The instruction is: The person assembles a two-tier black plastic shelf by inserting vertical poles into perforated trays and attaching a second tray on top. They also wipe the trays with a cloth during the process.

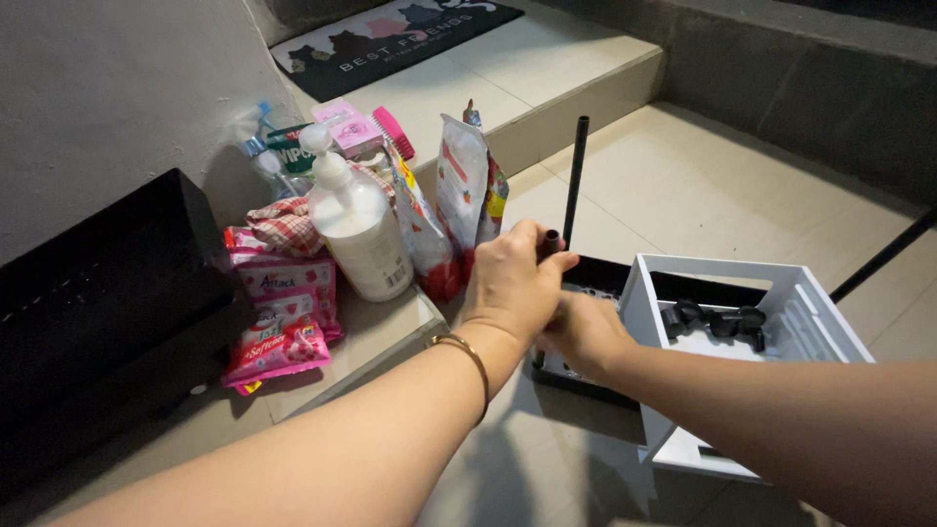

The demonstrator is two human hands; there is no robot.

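Left hand: the left hand (509, 278), a thin bangle (468, 356) on its wrist, is clenched around the top of a short black tube (549, 241), whose open end shows above the thumb.
Right hand: the right hand (584, 332) sits just under and right of the left, curled low at the tube's foot; whether it grasps anything I cannot tell, since the left hand covers its fingers.
Tube: it stands upright at the near left corner of a black shelf tray (595, 278) lying on the floor beneath both hands.
Poles: one thin black pole (576, 181) rises just beyond the left hand; a second (883, 256) slants off far right, cut by the frame.
White tray: one white slatted shelf tray (781, 293) stands tipped just right of the right hand, holding a small heap of black connectors (717, 320), too jumbled to count.
Goods: left of the hands, one white pump bottle (356, 224), two upright refill pouches (459, 195), two pink packets (283, 312), one checked cloth (288, 224), one pink brush (393, 132).
Hidden: the items behind the bottle overlap and are hard to make out.
Box: one black box (98, 293) far left, partly out of frame.
Surface: pale floor tiles (703, 176) with a low step (547, 107) beyond the hands, and a dark doormat (390, 39) on top.
Room: dim, with a grey wall (107, 98) at left.
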